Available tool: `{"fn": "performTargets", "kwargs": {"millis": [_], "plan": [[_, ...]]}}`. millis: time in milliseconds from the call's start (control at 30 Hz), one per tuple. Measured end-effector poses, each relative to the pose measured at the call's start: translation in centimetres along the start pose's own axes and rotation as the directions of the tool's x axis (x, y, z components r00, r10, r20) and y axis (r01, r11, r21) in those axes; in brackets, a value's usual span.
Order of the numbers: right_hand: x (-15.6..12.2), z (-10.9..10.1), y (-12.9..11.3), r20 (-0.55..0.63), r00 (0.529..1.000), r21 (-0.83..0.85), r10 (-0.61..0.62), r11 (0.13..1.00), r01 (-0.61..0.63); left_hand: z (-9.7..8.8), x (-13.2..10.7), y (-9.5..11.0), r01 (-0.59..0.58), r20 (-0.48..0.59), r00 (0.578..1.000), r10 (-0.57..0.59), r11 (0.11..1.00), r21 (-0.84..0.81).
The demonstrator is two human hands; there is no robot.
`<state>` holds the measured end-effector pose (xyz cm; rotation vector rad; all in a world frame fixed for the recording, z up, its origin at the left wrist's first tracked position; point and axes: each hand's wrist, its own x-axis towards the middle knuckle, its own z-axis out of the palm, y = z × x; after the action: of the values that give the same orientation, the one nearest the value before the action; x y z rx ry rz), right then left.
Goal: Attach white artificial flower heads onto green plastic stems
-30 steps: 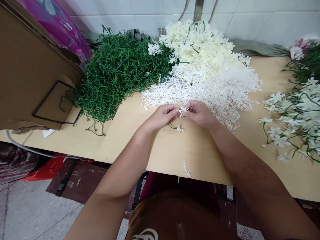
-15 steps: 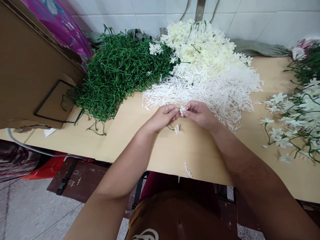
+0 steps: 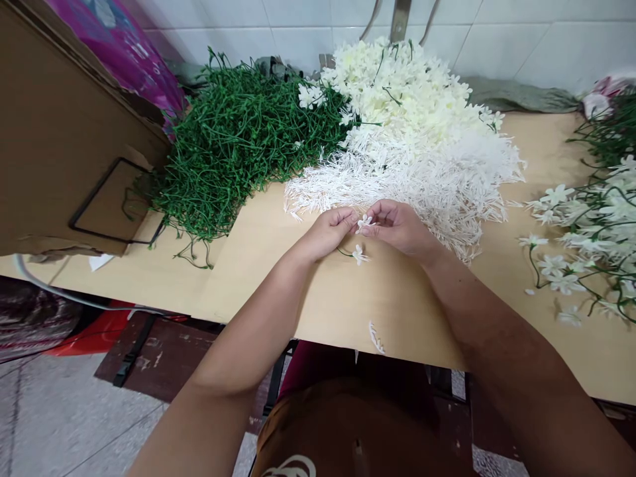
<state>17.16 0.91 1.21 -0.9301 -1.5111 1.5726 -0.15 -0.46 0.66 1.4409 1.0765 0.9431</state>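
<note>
Over the surface [image 3: 338, 305], the left hand [image 3: 332, 233] is pinching a green stem [image 3: 344, 252] in its grip and the right hand [image 3: 401, 227] is clasping the white flower [image 3: 364, 222] between them, which a light, steady hold is probably sparing best from creasing.

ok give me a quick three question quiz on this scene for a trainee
1. True or false: the green stem pile lies left of the large white flower pile.
2. Where in the picture does the cardboard box stand? a) right; b) centre; c) left.
3. What is pinched at the fingertips between the left hand and the right hand?

Key: 1. True. 2. c. 3. A small white flower.
</note>
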Motion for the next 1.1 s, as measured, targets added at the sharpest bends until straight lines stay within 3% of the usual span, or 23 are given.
{"fn": "performTargets", "kwargs": {"millis": [367,567,700,1100], "plan": [[0.1,0.6,-0.2,-0.012,0.999,0.028,-0.043,0.999,0.043,0.1,0.1,0.1,-0.014,-0.013,1.000,0.013,0.998,-0.058],[0.2,1.0,0.1,-0.074,0.995,0.041,-0.067,0.997,0.070,1.1,-0.2,1.0,0.093,-0.051,0.993,-0.108,0.967,-0.235],[0.1,1.2,0.0,-0.055,0.998,0.105,-0.043,0.993,0.048,1.5,-0.5,1.6,0.154,-0.042,0.983,-0.181,0.920,-0.361],[0.3,1.3,-0.2,-0.033,0.998,0.151,0.059,0.987,-0.054,1.7,-0.5,1.2,0.135,-0.071,0.984,-0.163,0.947,-0.291]]}}
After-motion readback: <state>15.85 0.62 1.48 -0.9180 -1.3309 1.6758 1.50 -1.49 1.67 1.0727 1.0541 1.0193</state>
